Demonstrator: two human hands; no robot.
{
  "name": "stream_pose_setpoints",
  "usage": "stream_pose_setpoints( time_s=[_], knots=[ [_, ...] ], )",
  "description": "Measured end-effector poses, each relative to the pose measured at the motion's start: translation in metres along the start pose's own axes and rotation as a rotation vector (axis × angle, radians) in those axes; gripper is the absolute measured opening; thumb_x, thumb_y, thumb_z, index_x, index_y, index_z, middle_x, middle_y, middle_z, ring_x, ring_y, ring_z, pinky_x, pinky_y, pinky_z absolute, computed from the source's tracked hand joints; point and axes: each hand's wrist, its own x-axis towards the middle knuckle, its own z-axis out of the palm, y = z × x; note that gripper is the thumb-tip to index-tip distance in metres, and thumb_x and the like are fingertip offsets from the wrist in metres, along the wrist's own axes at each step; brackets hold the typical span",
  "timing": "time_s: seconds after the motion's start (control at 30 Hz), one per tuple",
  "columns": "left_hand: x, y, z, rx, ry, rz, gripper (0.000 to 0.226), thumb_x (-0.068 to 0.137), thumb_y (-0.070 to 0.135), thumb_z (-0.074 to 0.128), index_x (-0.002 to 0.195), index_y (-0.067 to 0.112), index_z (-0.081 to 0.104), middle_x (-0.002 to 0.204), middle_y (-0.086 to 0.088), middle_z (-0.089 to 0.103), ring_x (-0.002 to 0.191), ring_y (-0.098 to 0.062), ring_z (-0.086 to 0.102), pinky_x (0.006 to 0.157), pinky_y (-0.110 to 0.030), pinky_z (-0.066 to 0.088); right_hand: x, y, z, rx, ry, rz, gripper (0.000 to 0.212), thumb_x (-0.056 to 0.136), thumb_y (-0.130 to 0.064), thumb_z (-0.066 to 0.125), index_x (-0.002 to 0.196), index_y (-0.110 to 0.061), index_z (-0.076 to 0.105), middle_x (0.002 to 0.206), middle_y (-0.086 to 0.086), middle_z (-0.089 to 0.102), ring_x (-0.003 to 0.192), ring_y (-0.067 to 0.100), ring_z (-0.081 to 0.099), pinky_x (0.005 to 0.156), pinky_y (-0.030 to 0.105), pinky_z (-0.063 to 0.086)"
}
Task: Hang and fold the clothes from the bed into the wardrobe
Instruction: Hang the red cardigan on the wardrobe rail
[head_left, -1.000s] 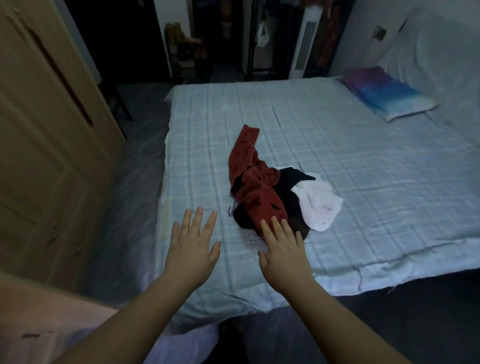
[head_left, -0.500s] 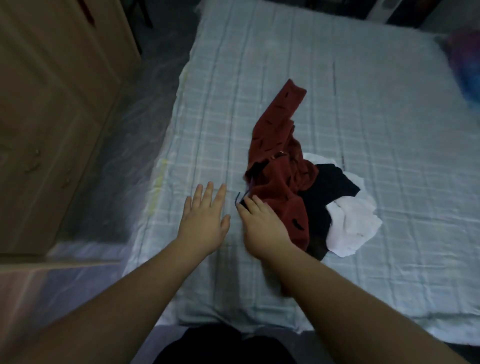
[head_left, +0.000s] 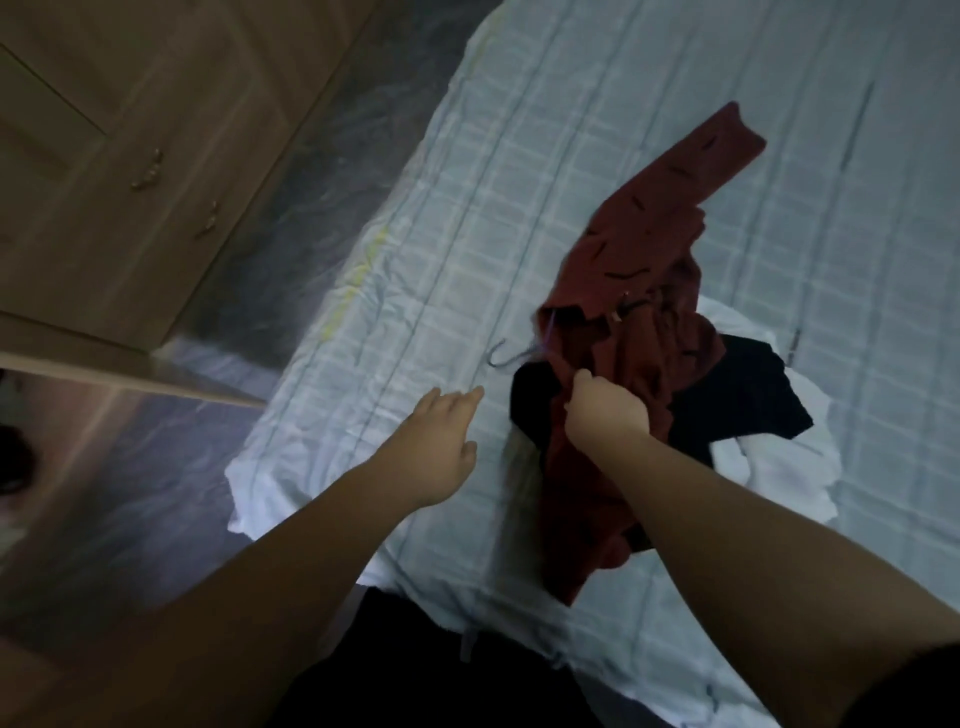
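Bare bed (head_left: 467, 218) lies open from 9 to 12 o'clock of the clothes pile (head_left: 649, 332); wardrobe (head_left: 119, 156) blocks the far 10 o'clock side

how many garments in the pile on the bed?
3 visible: red garment on top, gripped by the right hand; black garment under it; white garment at the bottom right. More may be hidden underneath.

Both forearms were bare from wrist to elbow, with no watch, bracelet or ring that I could make out in the dim light. The left hand (head_left: 434, 447) and the right hand (head_left: 605, 413) wore no gloves. A dark sleeve edge (head_left: 914, 686) showed at the right upper arm, and dark clothing (head_left: 415, 670) covered the lower body; its cut was too dim to tell.
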Motion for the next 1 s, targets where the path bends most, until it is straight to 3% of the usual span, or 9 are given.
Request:
stream_pose_setpoints(
  time_s=[0.13,0.27,0.37,0.5,0.57,0.67,0.8,0.9,1.0],
  knots=[
    [-0.008,0.05,-0.005,-0.355,-0.021,-0.069,0.048,0.101,0.036,0.05,0.147,0.022,0.041,0.131,-0.002,0.057,0.12,-0.016,0.054,0.098,-0.028,0.043,-0.031,0.005,-0.035,0.415,0.165,-0.029,0.031,0.094,-0.031,0.057,0.114,-0.01,0.047,0.103,0.018,0.065,0.096,0.041,0.063,0.071,0.042,0.047],
    [-0.012,0.104,-0.034,-0.797,0.175,-0.127,0.052,0.092,0.051,0.056,0.137,0.024,0.052,0.129,-0.005,0.059,0.116,-0.015,0.06,0.101,-0.04,0.051,-0.081,-0.008,-0.067,0.731,0.285,-0.069,0.037,0.091,-0.024,0.063,0.123,-0.013,0.051,0.11,0.015,0.069,0.101,0.036,0.065,0.081,0.04,0.051],
    [-0.023,0.141,-0.063,-0.847,0.237,-0.076,0.034,0.097,0.037,0.06,0.127,0.02,0.058,0.114,0.0,0.066,0.102,-0.007,0.065,0.094,-0.028,0.053,-0.116,-0.023,-0.083,1.024,0.364,-0.15,0.027,0.09,-0.023,0.064,0.115,-0.021,0.055,0.104,-0.001,0.072,0.095,0.016,0.068,0.08,0.031,0.052],
    [-0.048,0.169,-0.099,-0.815,0.309,-0.081,0.017,0.092,0.019,0.068,0.108,0.016,0.064,0.081,0.001,0.059,0.071,-0.01,0.06,0.065,-0.022,0.049,-0.143,-0.043,-0.097,1.201,0.404,-0.39,0.034,0.085,-0.008,0.061,0.117,-0.018,0.054,0.115,-0.006,0.066,0.107,0.002,0.063,0.093,0.027,0.051],
    [-0.061,0.174,-0.117,-0.798,0.287,-0.118,0.015,0.09,0.015,0.068,0.105,0.012,0.066,0.075,0.002,0.058,0.067,-0.01,0.056,0.063,-0.023,0.044,-0.15,-0.048,-0.101,1.229,0.345,-0.484,0.049,0.08,-0.02,0.066,0.126,-0.016,0.051,0.121,-0.001,0.061,0.116,0.009,0.059,0.101,0.036,0.049],
    [-0.077,0.179,-0.14,-0.738,0.352,-0.173,0.009,0.082,0.009,0.066,0.08,0.018,0.064,0.069,0.003,0.056,0.064,-0.007,0.052,0.057,-0.021,0.038,-0.156,-0.039,-0.111,1.096,0.204,-0.628,0.08,0.072,-0.043,0.07,0.144,-0.021,0.042,0.127,-0.001,0.052,0.122,0.011,0.049,0.108,0.027,0.039],
    [-0.092,0.186,-0.155,-0.744,0.442,-0.256,0.011,0.061,0.007,0.06,0.052,0.013,0.058,0.059,-0.011,0.051,0.06,-0.022,0.048,0.055,-0.027,0.034,-0.154,-0.009,-0.123,0.878,0.102,-0.784,0.07,0.082,-0.053,0.06,0.146,-0.027,0.048,0.134,-0.001,0.053,0.126,0.009,0.046,0.112,0.022,0.03],
    [-0.1,0.193,-0.167,-0.407,0.547,-0.204,0.019,0.081,-0.003,0.06,0.073,0.013,0.065,0.076,-0.009,0.065,0.067,-0.022,0.059,0.06,-0.027,0.045,-0.148,0.015,-0.139,0.958,0.244,-0.701,0.03,0.089,-0.023,0.065,0.118,-0.019,0.071,0.114,-0.003,0.065,0.104,0.005,0.06,0.1,0.027,0.045],
    [-0.114,0.2,-0.188,0.001,0.83,-0.075,0.014,0.088,0.007,0.063,0.098,0.017,0.06,0.107,-0.006,0.058,0.102,-0.023,0.056,0.091,-0.035,0.043,-0.142,0.045,-0.173,0.995,0.5,-0.559,0.035,0.086,0.007,0.054,0.104,-0.017,0.072,0.106,-0.002,0.07,0.1,0.011,0.065,0.097,0.027,0.05]
  ],
)
